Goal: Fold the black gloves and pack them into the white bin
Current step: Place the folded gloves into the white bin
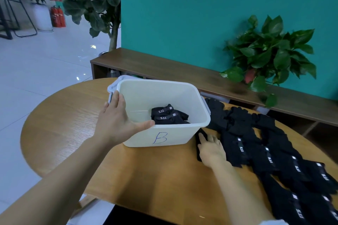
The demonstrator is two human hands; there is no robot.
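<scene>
White bin (193, 102) in left hand (117, 117) grip

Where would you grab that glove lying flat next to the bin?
Probably the glove at its near end, pinched from above on the table. It lies flat and narrow beside the white bin, and the right hand already rests on it.

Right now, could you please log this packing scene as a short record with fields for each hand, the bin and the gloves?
left hand: left hand grips the near-left corner of the white bin, thumb over the rim
right hand: right hand rests flat on a black glove beside the bin
bin contents: folded gloves labelled 5.11
bin marking: letter B on the front wall
waiting: unfolded gloves spread over the right of the wooden table
</scene>
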